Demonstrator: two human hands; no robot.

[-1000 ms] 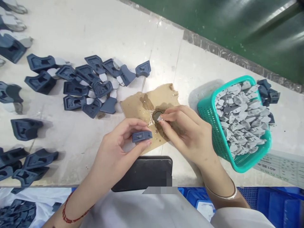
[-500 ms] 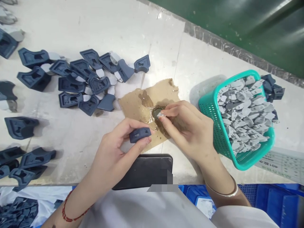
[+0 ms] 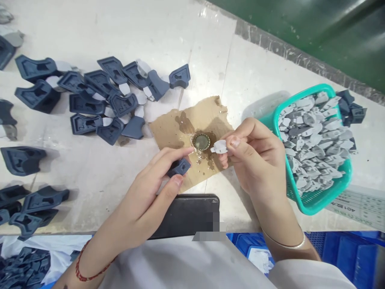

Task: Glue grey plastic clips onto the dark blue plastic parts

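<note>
My left hand [image 3: 156,192] holds a dark blue block [image 3: 179,167] between thumb and fingers, with a small hole facing up. To its right, my right hand [image 3: 255,156] pinches a small light grey piece [image 3: 220,147] whose narrow tip points left. Between and just beyond the hands, a small round cap of liquid [image 3: 201,142] rests on a stained piece of brown cardboard [image 3: 198,114]. The grey piece is beside the cap, apart from it and from the blue block.
At the right is a green basket [image 3: 313,208] full of grey pieces. Dark blue blocks with grey pieces [image 3: 123,103] lie across the left of the white table [image 3: 150,32]. A black phone [image 3: 189,214] lies at the near edge, above blue bins [image 3: 349,257].
My right hand has drawn the grey piece back from the cap, to the right, and turned so the piece shows fully. The blue block has tilted in my left hand.
</note>
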